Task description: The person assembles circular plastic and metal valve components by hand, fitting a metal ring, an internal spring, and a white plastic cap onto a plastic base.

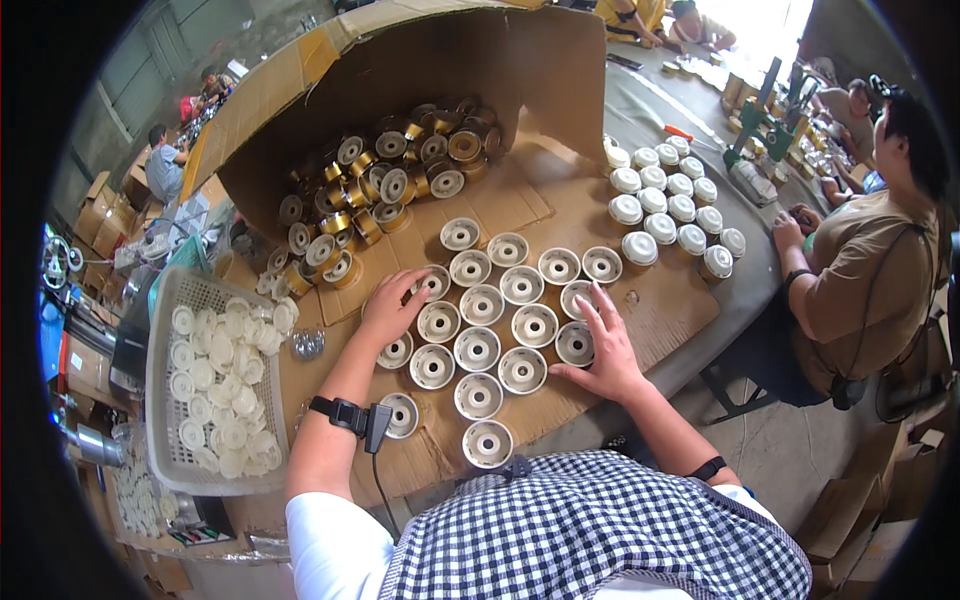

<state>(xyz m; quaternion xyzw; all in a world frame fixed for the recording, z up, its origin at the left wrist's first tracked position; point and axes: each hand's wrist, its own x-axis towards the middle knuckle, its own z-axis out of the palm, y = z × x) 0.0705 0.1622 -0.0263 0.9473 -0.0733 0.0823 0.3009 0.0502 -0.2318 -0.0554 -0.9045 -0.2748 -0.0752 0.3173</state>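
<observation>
Several round white cup-like parts (477,348), each with a hole in its middle, stand close together on flat cardboard in front of me. My left hand (392,308) is at the group's left edge, fingers apart, its fingertips touching the rim of one white part (433,284). At the right edge, my right hand (612,352) has thumb and fingers spread around the side of another part (574,344). Its fingertips reach the part just beyond (577,299). Neither hand lifts anything.
A cardboard box (400,70) lies open at the back, gold-sided parts (390,180) heaped inside. Left stands a grey plastic basket (163,400) of white plastic discs (225,365). White-capped pieces (660,229) stand at the right, near a co-worker (860,250) and a green press (760,125).
</observation>
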